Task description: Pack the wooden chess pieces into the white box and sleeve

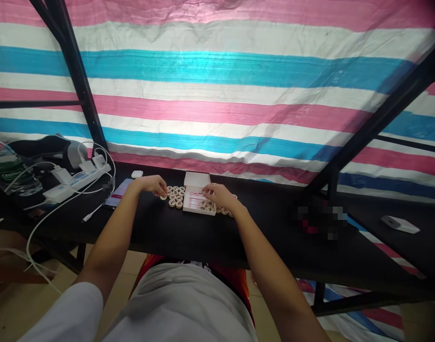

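Note:
Round Chinese chess pieces [176, 193] with dark characters lie in a cluster on the black desk. At the cluster's left edge, my left hand [153, 184] pinches one chess piece [163, 197] by its side. Right of the cluster is an open white box [199, 209], its lid [197, 179] folded back. A few pieces [206, 206] sit in the box's right end, beside a printed red-and-white sheet [194, 200]. My right hand [219, 195] hovers over the box's right side with fingers closed; what they hold is hidden. More pieces [225, 211] lie partly covered under my right wrist.
To the left are a phone [119, 192], a white earphone case [137, 174], a power strip [72, 185] with chargers and cables, and a water bottle [15, 168]. A white adapter [400, 224] lies far right. Black frame bars and a striped sheet [220, 114] stand behind the desk.

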`<state>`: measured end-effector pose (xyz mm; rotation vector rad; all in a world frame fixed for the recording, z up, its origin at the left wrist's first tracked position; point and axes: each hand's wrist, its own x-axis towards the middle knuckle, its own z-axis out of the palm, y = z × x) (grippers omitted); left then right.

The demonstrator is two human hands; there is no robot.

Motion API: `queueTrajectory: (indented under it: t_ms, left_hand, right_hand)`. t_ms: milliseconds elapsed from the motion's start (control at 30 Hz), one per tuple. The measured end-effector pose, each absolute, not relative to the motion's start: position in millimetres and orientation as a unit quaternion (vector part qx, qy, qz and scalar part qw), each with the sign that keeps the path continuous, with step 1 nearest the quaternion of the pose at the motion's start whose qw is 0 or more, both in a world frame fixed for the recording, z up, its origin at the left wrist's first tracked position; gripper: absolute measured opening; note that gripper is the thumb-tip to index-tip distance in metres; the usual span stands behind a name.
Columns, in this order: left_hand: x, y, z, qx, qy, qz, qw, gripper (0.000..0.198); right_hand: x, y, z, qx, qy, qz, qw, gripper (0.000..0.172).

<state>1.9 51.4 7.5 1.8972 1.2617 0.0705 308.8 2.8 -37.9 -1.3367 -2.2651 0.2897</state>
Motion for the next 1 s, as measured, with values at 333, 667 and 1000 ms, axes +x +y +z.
queueTrajectory:
  t_ms: [333,667,1000]
  left_hand:
    - [14.5,44.7,0.7,0.713,0.557,0.005,0.426,0.030]
    - [25.9,39.8,-1.7,0.720,0.561,-0.009,0.408,0.025]
    - [37.3,33.7,13.0,0.839,0.497,0.112,0.189,0.026]
  right_hand:
    - [308.5,-0.8,-35.8,-0.489,-0.836,0.152,0.196,0.014]
    - [308.6,-7.3,-30.5,-0.469,-0.848,0.176,0.172,0.016]
    - [301.3,-7.8,-32.5,-0.501,-0.837,0.130,0.174,0.021]
